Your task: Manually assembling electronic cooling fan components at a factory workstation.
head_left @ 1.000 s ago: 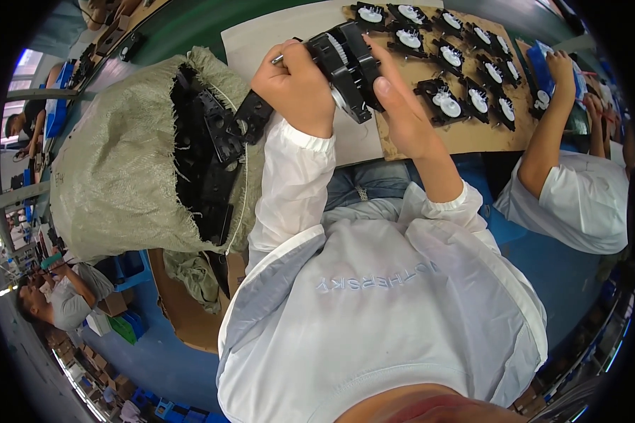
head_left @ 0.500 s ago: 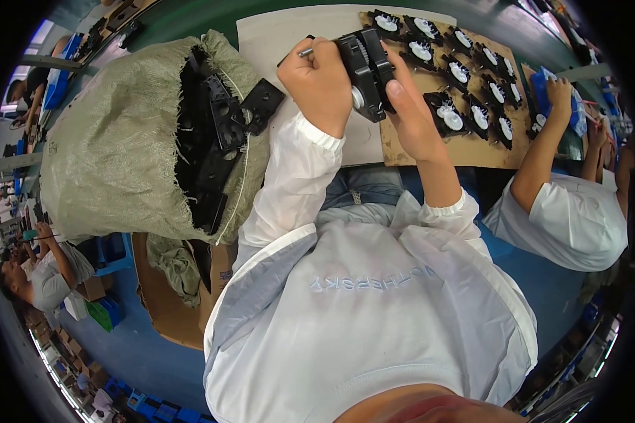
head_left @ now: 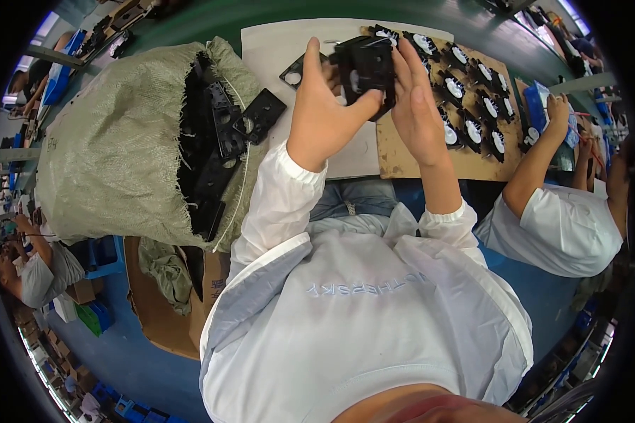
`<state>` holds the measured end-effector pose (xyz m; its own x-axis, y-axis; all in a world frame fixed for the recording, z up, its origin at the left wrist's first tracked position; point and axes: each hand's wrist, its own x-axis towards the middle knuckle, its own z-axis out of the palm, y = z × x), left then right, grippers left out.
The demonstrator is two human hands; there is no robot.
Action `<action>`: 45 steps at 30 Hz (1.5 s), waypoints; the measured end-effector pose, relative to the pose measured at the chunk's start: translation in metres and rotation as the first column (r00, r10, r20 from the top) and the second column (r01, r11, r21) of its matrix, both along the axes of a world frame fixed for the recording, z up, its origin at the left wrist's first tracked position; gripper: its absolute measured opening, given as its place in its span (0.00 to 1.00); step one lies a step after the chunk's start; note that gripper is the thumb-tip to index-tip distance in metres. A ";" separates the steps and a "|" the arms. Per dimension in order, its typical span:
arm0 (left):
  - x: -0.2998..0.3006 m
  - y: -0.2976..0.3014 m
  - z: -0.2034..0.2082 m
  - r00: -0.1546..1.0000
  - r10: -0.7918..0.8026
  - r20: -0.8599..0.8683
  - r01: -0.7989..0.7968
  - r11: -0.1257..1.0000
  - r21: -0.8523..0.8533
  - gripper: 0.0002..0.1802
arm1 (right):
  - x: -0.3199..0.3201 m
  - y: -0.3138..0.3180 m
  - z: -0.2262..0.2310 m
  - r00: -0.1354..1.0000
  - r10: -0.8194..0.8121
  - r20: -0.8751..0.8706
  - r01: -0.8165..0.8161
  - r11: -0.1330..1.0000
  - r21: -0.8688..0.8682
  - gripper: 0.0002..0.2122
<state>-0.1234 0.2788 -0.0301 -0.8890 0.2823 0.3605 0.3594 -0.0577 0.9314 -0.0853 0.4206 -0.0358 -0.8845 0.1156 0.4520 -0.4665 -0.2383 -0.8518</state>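
Black fan frame [head_left: 365,70] between both hands, woven sack [head_left: 113,141] left, cardboard [head_left: 430,151] behind

A dark green worktable [head_left: 212,28] was seen across the top, with a white sheet [head_left: 275,49] and a brown cardboard panel [head_left: 409,151] laid on it. Below, a blue floor [head_left: 137,359] was visible, where blue crates [head_left: 106,250] and a brown cardboard box [head_left: 155,310] were set. The scene was evenly lit.
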 end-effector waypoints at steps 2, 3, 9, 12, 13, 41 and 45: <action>0.000 -0.004 -0.002 0.999 -0.036 -0.031 0.037 0.999 0.007 0.49 | -0.001 0.004 0.003 1.000 -0.005 -0.005 0.005 0.999 -0.032 0.28; 0.001 -0.006 -0.003 0.997 -0.053 -0.046 0.054 0.999 0.009 0.50 | -0.004 0.011 0.007 0.998 0.035 0.058 -0.033 0.999 -0.039 0.28; 0.007 -0.008 -0.007 0.990 -0.114 -0.088 0.117 0.992 0.040 0.51 | -0.006 0.034 0.017 0.975 0.089 0.204 -0.086 0.996 -0.020 0.23; 0.009 -0.008 -0.009 0.991 -0.104 -0.087 0.109 0.992 0.062 0.47 | -0.005 0.033 0.017 0.987 0.044 0.154 -0.049 0.998 0.027 0.20; 0.009 -0.010 -0.010 0.990 -0.111 -0.089 0.114 0.993 0.033 0.44 | -0.005 0.032 0.016 0.989 0.032 0.142 -0.038 0.998 0.044 0.19; -0.060 -0.013 -0.079 0.864 0.266 -0.427 -0.489 0.242 -0.838 0.29 | -0.251 0.081 0.030 0.840 0.006 0.542 -0.234 0.906 0.353 0.22; -0.056 -0.015 -0.056 0.856 0.245 -0.455 -0.492 0.658 -0.570 0.29 | -0.222 0.098 0.049 0.763 -0.013 0.646 -0.327 0.854 0.404 0.23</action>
